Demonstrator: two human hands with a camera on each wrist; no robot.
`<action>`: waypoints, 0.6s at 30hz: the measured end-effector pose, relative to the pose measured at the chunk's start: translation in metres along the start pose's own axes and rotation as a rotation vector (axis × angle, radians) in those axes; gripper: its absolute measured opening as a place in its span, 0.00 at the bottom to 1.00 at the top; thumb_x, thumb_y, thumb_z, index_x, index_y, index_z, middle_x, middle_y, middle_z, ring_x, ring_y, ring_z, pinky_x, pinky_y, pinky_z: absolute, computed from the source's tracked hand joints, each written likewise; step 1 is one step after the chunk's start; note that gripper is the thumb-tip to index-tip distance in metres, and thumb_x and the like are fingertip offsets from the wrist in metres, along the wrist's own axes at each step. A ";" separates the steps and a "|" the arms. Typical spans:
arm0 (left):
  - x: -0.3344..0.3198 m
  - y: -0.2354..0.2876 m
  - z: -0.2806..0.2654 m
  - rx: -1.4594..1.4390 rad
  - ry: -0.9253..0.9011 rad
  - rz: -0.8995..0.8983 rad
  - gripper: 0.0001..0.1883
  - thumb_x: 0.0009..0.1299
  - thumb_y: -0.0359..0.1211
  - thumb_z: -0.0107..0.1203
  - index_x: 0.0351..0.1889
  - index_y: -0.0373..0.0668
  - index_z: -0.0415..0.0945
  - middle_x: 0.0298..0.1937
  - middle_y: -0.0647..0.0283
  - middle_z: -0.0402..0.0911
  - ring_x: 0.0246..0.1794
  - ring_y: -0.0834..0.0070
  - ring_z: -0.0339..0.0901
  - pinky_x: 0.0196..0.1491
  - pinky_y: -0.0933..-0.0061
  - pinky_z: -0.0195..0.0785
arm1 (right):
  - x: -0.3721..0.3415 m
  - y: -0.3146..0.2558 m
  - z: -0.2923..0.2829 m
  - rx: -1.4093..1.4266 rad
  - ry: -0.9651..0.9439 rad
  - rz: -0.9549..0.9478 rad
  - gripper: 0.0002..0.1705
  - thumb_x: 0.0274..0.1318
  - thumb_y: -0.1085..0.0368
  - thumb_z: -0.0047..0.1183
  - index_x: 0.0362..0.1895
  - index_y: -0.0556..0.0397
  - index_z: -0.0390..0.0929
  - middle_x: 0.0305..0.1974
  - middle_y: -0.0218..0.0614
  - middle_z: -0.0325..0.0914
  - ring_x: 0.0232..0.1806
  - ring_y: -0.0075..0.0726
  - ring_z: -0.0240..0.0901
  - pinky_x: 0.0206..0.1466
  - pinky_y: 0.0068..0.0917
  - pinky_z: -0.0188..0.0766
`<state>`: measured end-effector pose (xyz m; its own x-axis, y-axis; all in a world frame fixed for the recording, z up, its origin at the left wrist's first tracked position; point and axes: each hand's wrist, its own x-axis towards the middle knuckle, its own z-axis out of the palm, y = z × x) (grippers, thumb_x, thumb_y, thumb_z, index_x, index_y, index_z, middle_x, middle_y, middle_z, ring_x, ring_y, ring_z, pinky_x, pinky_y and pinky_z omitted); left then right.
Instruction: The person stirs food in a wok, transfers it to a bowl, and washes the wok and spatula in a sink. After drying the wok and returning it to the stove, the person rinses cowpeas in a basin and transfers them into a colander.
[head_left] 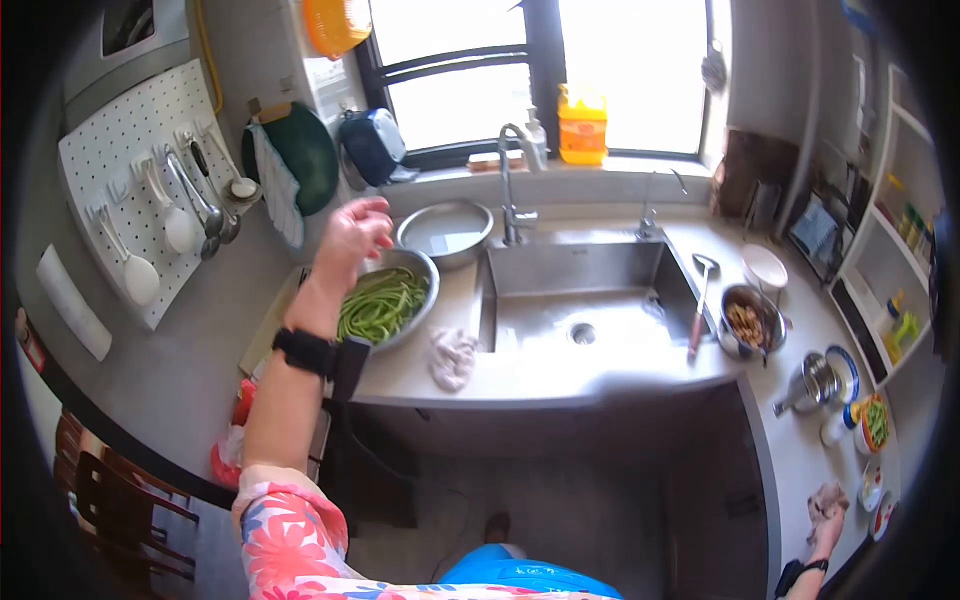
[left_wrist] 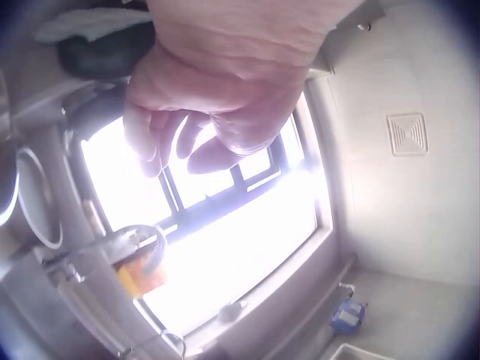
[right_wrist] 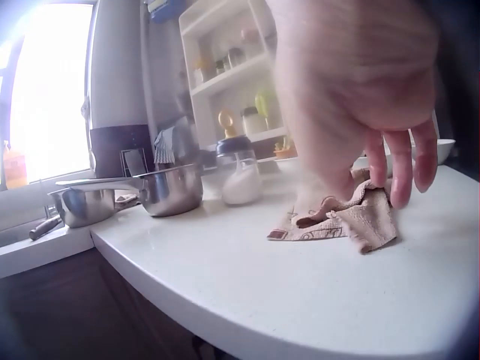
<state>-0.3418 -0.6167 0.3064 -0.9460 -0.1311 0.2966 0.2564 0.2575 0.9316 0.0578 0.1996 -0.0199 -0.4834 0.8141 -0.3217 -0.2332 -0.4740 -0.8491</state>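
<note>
In the head view the left hand is raised over the back edge of a metal bowl of long green beans, with loosely bent fingers. The left wrist view shows the same hand in front of the window, holding nothing. At the far right of the head view the right hand is on a crumpled brown cloth on the side counter. Seen from the right wrist, this hand pinches the bunched cloth between thumb and fingers; the exact contact is partly hidden.
A sink lies mid-counter, with a pale cloth and a metal basin to its left. Along the right are a ladle, a pot of brown food, a saucepan, a lidded jar and a bowl of green pieces.
</note>
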 end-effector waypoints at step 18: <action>0.261 0.044 -0.110 0.090 0.328 0.179 0.38 0.56 0.31 0.51 0.65 0.38 0.47 0.50 0.61 0.67 0.41 0.73 0.69 0.37 0.69 0.68 | 0.016 0.110 0.145 -1.731 -0.225 -0.055 0.18 0.45 0.67 0.52 0.45 0.49 0.76 0.42 0.46 0.75 0.37 0.38 0.75 0.39 0.30 0.71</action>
<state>-0.5559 -0.7448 0.4481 -0.7702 -0.3724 0.5177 0.3793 0.3851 0.8413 -0.0979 0.1116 -0.0572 -0.6396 0.6858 -0.3473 0.7677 0.5469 -0.3339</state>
